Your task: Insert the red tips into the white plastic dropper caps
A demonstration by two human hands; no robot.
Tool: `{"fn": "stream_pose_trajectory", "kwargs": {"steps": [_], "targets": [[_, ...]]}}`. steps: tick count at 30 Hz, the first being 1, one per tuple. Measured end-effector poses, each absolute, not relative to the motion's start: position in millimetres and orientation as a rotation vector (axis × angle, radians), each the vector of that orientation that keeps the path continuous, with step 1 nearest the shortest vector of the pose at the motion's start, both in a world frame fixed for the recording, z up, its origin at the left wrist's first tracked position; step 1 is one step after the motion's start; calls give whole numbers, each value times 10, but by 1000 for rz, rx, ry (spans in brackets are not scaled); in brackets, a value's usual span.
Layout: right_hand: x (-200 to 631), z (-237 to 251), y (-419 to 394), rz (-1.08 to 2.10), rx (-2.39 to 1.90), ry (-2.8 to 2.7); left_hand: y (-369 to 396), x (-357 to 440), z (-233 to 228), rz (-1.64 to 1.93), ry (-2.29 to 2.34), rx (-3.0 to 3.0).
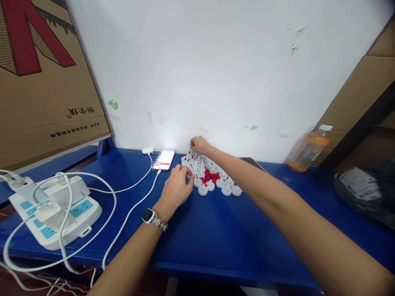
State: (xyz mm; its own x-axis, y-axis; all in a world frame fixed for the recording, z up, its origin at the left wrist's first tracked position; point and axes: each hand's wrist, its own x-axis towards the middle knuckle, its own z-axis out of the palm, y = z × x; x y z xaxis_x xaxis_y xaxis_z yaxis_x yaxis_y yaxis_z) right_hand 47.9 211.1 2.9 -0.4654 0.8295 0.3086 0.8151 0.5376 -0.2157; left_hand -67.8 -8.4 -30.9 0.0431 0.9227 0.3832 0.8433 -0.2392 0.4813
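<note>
Though I can't tell if my right hand, fingers together, holds anything, I'd move softly among the round white plastic caps beside my left hand, fingers apart.

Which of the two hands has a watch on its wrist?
The left hand, nearer the phone: its wrist wears a white watch, while the right hand shows a bare wrist.
</note>
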Motion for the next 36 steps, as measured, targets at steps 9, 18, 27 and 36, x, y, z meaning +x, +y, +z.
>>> {"fn": "stream_pose_trajectory", "kwargs": {"steps": [9,18,27,36], "targets": [[509,-38,2084,89,-1360,-2406,-93,-666,-299,946,1871,2174],[676,37,1936,119,-1376,-2394,-93,-666,-289,972,1858,2186],[925,103,1582,210,-1318,-2259,-66,-680,-295,1088,1809,2215],[1226,153,437,687,-964,-2044,-120,-603,-256,1148,1508,2351]]}}
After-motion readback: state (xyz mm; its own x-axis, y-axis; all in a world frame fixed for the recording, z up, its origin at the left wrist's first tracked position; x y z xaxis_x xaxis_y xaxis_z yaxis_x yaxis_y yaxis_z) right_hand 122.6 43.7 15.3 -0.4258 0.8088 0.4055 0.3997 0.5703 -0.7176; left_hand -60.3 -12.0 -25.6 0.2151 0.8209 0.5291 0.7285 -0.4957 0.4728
